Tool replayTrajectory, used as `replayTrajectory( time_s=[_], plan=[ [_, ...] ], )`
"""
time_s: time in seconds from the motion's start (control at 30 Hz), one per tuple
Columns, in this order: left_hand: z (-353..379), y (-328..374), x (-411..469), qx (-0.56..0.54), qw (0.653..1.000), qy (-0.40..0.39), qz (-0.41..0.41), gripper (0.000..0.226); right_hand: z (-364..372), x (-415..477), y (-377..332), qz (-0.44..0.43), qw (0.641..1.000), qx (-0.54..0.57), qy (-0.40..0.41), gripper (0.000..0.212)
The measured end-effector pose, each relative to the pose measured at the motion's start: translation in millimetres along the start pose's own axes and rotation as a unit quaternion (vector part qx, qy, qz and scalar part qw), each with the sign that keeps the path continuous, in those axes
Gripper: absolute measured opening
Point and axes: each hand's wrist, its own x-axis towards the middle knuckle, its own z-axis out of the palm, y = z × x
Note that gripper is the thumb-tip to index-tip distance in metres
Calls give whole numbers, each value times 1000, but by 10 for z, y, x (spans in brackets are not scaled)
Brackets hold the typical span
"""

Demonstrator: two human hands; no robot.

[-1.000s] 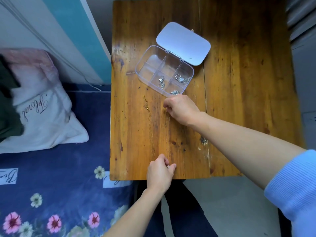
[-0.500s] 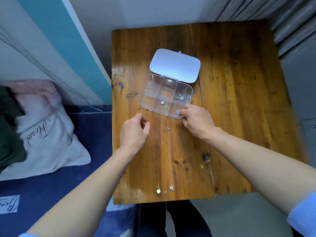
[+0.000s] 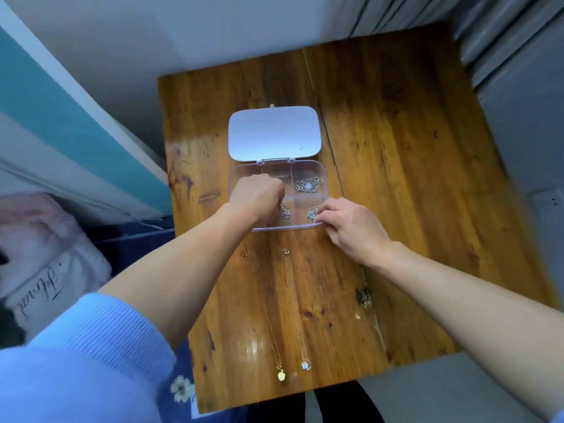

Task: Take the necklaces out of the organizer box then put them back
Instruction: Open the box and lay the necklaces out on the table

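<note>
Lying open on the wooden desk (image 3: 396, 184), the clear organizer box (image 3: 293, 228) has its lid (image 3: 274, 132) folded flat behind it. Three of its compartments hold bunched silver necklaces: a stone necklace (image 3: 307, 186) at the far right, a middle necklace (image 3: 286, 212) in the near row, and a corner necklace (image 3: 312, 212) at the near right. Two more lie stretched out on the desk in front of the box, side by side and apart: a gold necklace (image 3: 281, 376) with a heart pendant and a silver necklace (image 3: 305, 365) with a flower pendant, both pendants near the desk's front edge. The left hand (image 3: 256, 196) reaches down into the box with its fingers (image 3: 274, 190) curled under; I cannot tell whether they grip anything. The right hand (image 3: 351, 227) has bent fingers (image 3: 320, 215) at the box's near right corner, whether pinching rim or chain I cannot tell. A pillow (image 3: 45, 270) lies on the bed at left.
</note>
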Motion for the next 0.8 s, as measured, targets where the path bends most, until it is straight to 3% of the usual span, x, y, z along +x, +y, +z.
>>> replayTrajectory(
  time_s=[0.27,0.47,0.6,0.8],
  plan=[
    [39,71,-9,97,993,12,67,13,-2,-1,18,-7,1000,-2,-1,22],
    [89,41,-72,78,994,25,70,10,30,3,27,-8,1000,-7,5,22],
    [66,-21,-120,-40,996,70,36,16,56,-26,41,2,1000,14,26,19],
    [-207,-261,-434,-239,965,101,-24,9,29,-56,-20,90,974,152,140,24]
  ],
)
